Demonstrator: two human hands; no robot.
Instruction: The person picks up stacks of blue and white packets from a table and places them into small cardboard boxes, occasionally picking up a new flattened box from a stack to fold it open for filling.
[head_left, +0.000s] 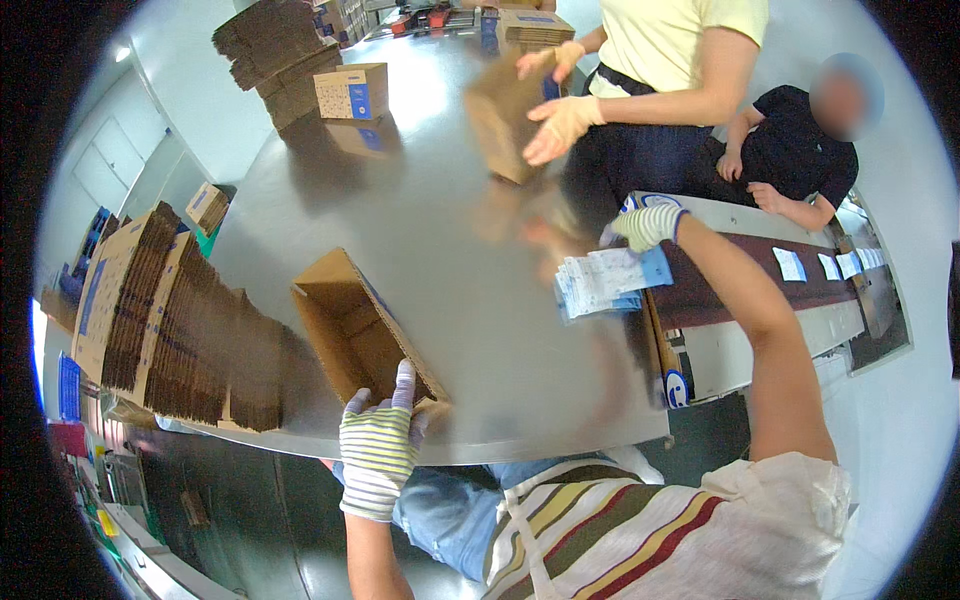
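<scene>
Bench [460, 260] of smooth, reflective metal; white-walled room, conveyor [735, 275] with maroon belt adjoining at right. Open carton [335, 300], plain brown cardboard inside, sits near the bench's front edge; left hand [380, 450], in a striped knit glove, grasps its near end with the fingers. Right hand [648, 228], similarly gloved, is just beside fanned, flat blue-and-white packets [605, 282]; cannot tell whether its fingers grip. Ridged stacks of flattened cartons [135, 310] at left, blue-printed. Packet print too small to read. Smiling-face sticker [677, 389], blue and white, on conveyor's near corner.
</scene>
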